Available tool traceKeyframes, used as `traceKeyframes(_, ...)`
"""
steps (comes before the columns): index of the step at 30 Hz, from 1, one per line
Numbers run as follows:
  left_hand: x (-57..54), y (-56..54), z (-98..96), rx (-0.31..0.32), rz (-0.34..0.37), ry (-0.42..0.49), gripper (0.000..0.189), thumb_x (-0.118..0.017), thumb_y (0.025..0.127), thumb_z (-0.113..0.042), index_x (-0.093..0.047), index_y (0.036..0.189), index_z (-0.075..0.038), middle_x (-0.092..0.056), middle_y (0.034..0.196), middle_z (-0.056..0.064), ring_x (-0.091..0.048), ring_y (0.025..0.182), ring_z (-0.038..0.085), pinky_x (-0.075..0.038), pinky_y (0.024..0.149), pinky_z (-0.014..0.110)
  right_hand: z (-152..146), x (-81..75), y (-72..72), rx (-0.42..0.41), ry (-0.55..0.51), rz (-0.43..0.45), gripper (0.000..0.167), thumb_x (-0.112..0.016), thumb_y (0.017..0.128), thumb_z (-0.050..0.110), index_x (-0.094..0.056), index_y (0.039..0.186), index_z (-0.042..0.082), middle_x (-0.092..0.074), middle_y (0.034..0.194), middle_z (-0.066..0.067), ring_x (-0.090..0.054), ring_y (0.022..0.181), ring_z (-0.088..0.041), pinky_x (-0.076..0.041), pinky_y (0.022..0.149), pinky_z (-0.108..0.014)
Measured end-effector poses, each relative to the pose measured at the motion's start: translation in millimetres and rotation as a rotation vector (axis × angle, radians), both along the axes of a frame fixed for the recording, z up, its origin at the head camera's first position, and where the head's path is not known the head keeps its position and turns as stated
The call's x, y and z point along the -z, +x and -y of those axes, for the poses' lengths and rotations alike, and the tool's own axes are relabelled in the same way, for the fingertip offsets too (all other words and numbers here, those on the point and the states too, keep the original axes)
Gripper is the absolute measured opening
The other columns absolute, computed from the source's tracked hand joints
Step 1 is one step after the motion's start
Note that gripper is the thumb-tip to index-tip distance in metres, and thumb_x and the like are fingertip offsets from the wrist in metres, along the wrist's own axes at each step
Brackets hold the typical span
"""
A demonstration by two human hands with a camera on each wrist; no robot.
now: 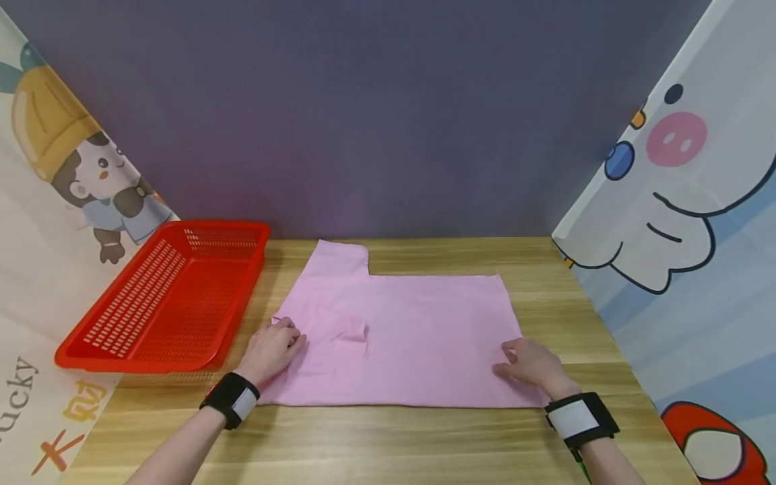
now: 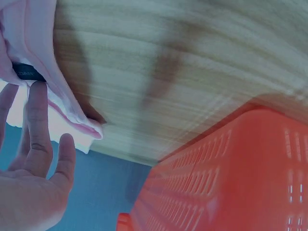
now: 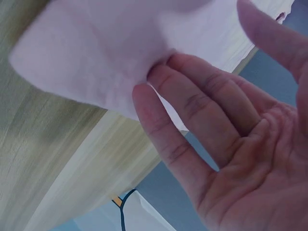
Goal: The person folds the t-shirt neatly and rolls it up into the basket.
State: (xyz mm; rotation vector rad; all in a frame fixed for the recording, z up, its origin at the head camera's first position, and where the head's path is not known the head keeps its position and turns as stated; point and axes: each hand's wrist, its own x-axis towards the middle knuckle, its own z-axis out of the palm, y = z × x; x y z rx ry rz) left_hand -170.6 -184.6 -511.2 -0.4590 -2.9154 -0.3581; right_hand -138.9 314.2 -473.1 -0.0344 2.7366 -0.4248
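A pink shirt (image 1: 436,330) lies folded into a wide flat shape on the wooden table, with one flap of cloth (image 1: 339,259) sticking out at the back left. Small creases bunch up in its left half. At the left edge my left hand (image 1: 271,348) rests on the cloth, its fingers loosely bent. The left wrist view shows a fingertip right at a dark label (image 2: 28,72) on the fabric. My right hand (image 1: 530,364) touches the right edge near the front corner. Its fingers (image 3: 192,103) are extended, fingertips against the cloth in the right wrist view.
A red plastic basket (image 1: 209,306) with slotted walls stands left of the shirt, close to my left hand. Behind the table (image 1: 388,444) rises a dark grey panel (image 1: 400,121). Printed cartoon sheets (image 1: 697,222) hang along both sides.
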Motion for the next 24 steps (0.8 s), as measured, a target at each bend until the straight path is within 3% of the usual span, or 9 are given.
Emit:
traceKeyframes(5,2.4,2.6,-0.6,-0.006,0.029,0.007,0.018,-0.071,0.091,-0.024,-0.076,0.079,-0.011,-0.069,0.104,0.009,-0.067,0.080,0.031,-0.054,0.078,0.047,0.7,-1.4,-0.5,0.033,0.039,-0.007,0.052,-0.075,0.086,0.031,-0.066,0.120,-0.007,-0.069,0.115,-0.027,-0.067,0.098,-0.035,-0.054,0.084,-0.053)
traceKeyframes(9,6.3,7.0,-1.2,-0.028,0.064,0.008,0.017,-0.069,0.091,-0.023,-0.079,0.086,-0.010,-0.070,0.122,0.014,-0.070,0.094,0.041,-0.051,0.092,0.057,3.7,-3.0,-0.7,0.043,0.078,-0.007,0.051,-0.074,0.087,0.030,-0.065,0.121,-0.007,-0.067,0.119,-0.030,-0.067,0.100,-0.039,-0.054,0.086,-0.054)
traceKeyframes(13,9.9,8.8,-1.8,-0.043,0.034,0.035,0.017,-0.069,0.090,-0.021,-0.076,0.078,-0.011,-0.073,0.113,0.012,-0.072,0.089,0.036,-0.051,0.089,0.056,4.4,-4.6,-1.0,0.052,0.074,-0.024,0.050,-0.072,0.089,0.028,-0.064,0.123,-0.007,-0.066,0.119,-0.031,-0.067,0.102,-0.040,-0.054,0.087,-0.055)
traceKeyframes(16,10.4,4.7,-1.5,-0.059,0.010,0.056,0.020,-0.068,0.090,-0.021,-0.073,0.073,-0.012,-0.071,0.089,0.007,-0.068,0.072,0.029,-0.052,0.077,0.047,-0.5,-3.2,-2.2,0.071,-0.003,0.000,0.051,-0.071,0.090,0.026,-0.061,0.126,-0.008,-0.071,0.100,-0.022,-0.068,0.085,-0.031,-0.055,0.077,-0.046)
traceKeyframes(19,7.4,-4.8,-0.2,-0.121,0.024,0.095,0.025,-0.065,0.092,-0.024,-0.073,0.071,-0.012,-0.063,0.069,0.004,-0.059,0.061,0.027,-0.045,0.064,0.040,-9.2,0.5,-6.2,0.093,-0.094,-0.001,0.052,-0.070,0.092,0.026,-0.060,0.129,-0.009,-0.070,0.086,-0.012,-0.063,0.073,-0.020,-0.051,0.067,-0.037)
traceKeyframes(21,4.3,-13.1,0.9,-0.187,0.040,0.143,0.028,-0.062,0.094,-0.027,-0.074,0.075,-0.012,-0.065,0.066,0.008,-0.059,0.061,0.030,-0.044,0.060,0.040,-14.5,4.8,-13.2,0.106,-0.143,-0.039,0.050,-0.067,0.094,0.025,-0.058,0.130,-0.008,-0.067,0.084,-0.011,-0.060,0.069,-0.019,-0.048,0.061,-0.034)
traceKeyframes(24,1.8,-28.0,1.6,-0.268,0.066,0.227,0.028,-0.057,0.097,-0.029,-0.076,0.092,-0.009,-0.074,0.086,0.017,-0.066,0.076,0.040,-0.051,0.066,0.049,-19.2,11.2,-30.8,0.113,-0.176,-0.157,0.042,-0.064,0.097,0.021,-0.060,0.128,-0.007,-0.068,0.092,-0.016,-0.061,0.074,-0.021,-0.051,0.062,-0.035)
